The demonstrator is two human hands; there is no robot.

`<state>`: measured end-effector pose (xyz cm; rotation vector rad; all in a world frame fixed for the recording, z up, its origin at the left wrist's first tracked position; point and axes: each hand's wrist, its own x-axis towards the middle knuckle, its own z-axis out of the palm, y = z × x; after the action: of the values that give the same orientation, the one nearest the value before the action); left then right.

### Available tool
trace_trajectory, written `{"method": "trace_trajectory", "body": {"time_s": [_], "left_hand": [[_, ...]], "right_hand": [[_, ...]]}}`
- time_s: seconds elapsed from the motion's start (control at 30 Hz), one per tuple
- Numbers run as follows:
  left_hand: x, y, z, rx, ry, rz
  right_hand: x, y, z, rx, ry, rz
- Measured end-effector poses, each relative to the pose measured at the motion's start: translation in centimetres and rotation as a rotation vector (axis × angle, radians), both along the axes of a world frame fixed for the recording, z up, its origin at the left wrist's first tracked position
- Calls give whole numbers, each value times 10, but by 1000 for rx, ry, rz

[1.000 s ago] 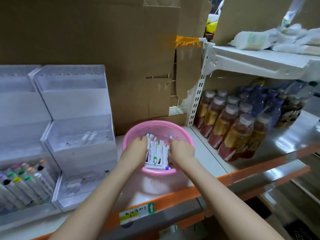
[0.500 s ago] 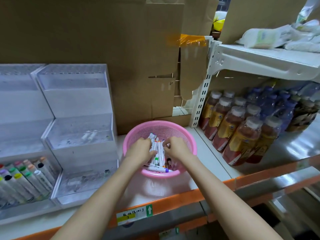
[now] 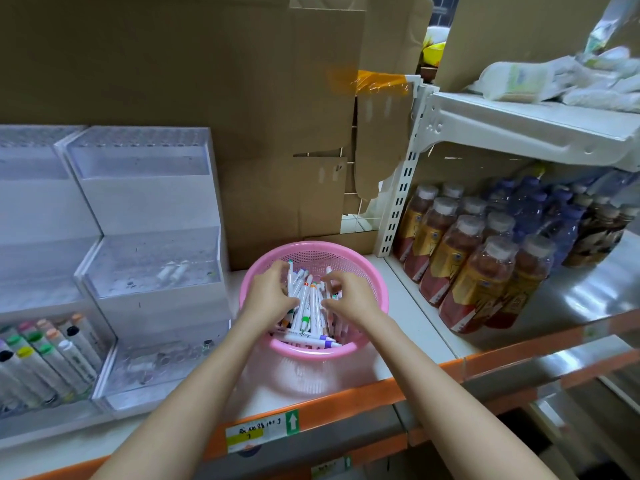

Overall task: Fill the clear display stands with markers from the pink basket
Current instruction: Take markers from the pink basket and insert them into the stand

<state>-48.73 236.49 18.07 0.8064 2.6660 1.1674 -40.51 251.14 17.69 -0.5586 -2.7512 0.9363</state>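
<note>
Left hand (image 3: 272,299) and right hand (image 3: 351,301) curled round markers (image 3: 309,308) in pink basket (image 3: 313,244), apparently bunching a handful for clear display stand (image 3: 149,202).

Shelf-edge label (image 3: 254,434), white with a yellow band: handwritten line, roughly "AX 28 145 g", first characters unclear; a single mark below it, possibly "7". Green square (image 3: 292,421) at the label's right end: white arrow pointing up. Lower label (image 3: 329,468) under the shelf edge: print blurred, unreadable. Markers (image 3: 306,336): one lying crosswise carries cursive script, too small to read. Bottles (image 3: 479,289): round blue emblem on yellow wrap, wording illegible. White bracket (image 3: 434,125): embossed marks, maybe "AC"
</note>
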Motion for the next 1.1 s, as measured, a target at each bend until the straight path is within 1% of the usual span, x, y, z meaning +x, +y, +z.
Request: {"method": "trace_trajectory", "body": {"time_s": [0.07,0.2,0.37,0.5,0.57,0.67,0.77,0.83,0.97,1.1], "left_hand": [[1,-1,2,64,-20,-15],[3,-5,3,92,44,-86],[5,-5,9,207,99,-61],[10,-9,19,344,144,-77],[15,-15,27,378,204,-59],[22,-27,42,395,304,-77],[26,-46,56,390,376,-115],[28,-61,61,365,426,-90],[29,-98,69,344,454,11],[28,-141,75,340,489,54]], "right_hand": [[2,-1,2,-38,51,7],[4,-4,5,-98,106,36],[8,-4,11,-74,211,61],[12,-8,16,-88,306,101],[12,-15,22,-121,376,117],[11,-30,35,-188,477,144],[4,-52,47,-200,564,197],[-1,-68,51,-202,610,234],[-14,-103,56,-248,642,286],[-24,-139,53,-250,647,335]]}}
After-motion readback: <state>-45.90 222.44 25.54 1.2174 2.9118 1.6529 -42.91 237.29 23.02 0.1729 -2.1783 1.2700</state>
